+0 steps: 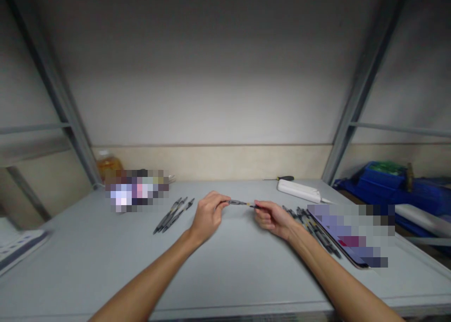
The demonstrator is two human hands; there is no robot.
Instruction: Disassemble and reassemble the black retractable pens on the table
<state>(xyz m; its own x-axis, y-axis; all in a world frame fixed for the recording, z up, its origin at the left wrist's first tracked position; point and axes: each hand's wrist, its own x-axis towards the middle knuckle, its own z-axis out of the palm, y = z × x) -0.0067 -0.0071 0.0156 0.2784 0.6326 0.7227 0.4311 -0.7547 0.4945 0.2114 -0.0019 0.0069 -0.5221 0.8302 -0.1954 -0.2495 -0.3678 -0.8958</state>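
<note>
A slim grey and black pen [241, 203] with a yellowish band is stretched level between my two hands, above the middle of the table. My left hand [208, 213] pinches its left end between thumb and fingertips. At the other end, my right hand [271, 217] grips the dark tip with its fingers curled in. Several similar pens [172, 216] lie side by side on the table left of my left hand. Another group of pens [319, 235] lies beyond my right wrist, partly covered by the forearm.
On the grey table [225, 270], a white power strip [299, 190] and a screwdriver [285, 178] lie at the back right. A flat device [338, 237], partly blurred out, borders the right pens. Blurred items and a bottle [108, 164] stand back left. Metal posts [347, 101] flank the table.
</note>
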